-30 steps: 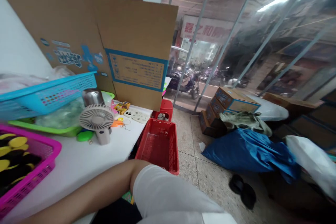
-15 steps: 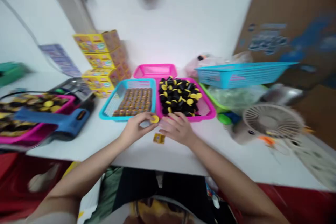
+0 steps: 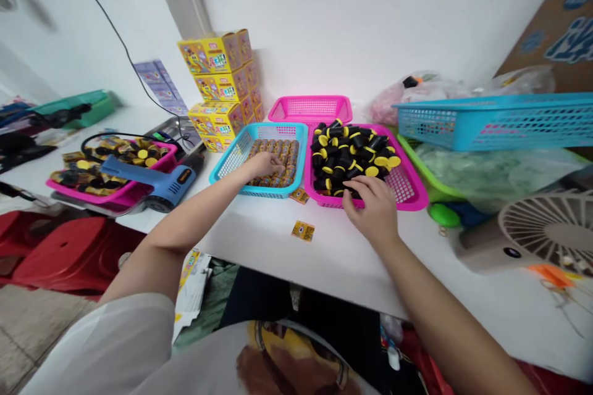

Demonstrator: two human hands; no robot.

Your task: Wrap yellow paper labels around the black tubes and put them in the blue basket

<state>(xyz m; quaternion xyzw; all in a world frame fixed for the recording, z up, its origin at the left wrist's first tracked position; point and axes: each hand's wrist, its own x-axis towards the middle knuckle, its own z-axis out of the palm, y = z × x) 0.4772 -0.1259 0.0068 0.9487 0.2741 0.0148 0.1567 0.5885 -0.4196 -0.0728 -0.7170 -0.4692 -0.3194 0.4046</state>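
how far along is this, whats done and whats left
Done: the cyan basket holds neat rows of small yellow-wrapped pieces. In hand: the left hand rests on those rows; the right hand touches the loose heap of black yellow-capped cylinders in the magenta basket. Left: that heap looks large, so much probably remains.

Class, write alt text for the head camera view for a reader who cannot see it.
At a white table, the left hand rests on rows of small gold items in a blue basket, and the right hand on black-and-yellow pieces in a pink basket.
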